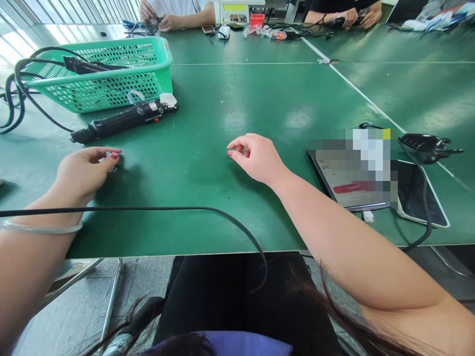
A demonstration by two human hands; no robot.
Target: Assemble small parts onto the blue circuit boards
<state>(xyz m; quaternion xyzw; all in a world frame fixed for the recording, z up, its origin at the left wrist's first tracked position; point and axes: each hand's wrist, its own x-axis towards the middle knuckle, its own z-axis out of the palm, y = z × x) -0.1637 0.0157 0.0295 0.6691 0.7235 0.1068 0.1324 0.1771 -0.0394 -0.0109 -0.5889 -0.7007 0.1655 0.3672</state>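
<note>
My left hand [83, 170] is held low over the left part of the green table, its thumb and forefinger pinched together. Small shiny bits show at and below those fingertips, too small to name. Just beyond this hand lies a black corded electric screwdriver [124, 120], its tip pointing left. My right hand [258, 157] hovers near the middle of the table with fingers loosely curled and a gap inside them. Nothing shows in its grasp. A thin black cable [148, 208] runs across in front of my left wrist and drops over the table edge.
Behind the screwdriver stands a green plastic basket [111, 89] with black cables and a dark tool. At right lie a partly blurred flat package [356, 193], a phone [423, 198] and a black cabled object [423, 146]. Two people's hands work at the far edge, near a red box [257, 20].
</note>
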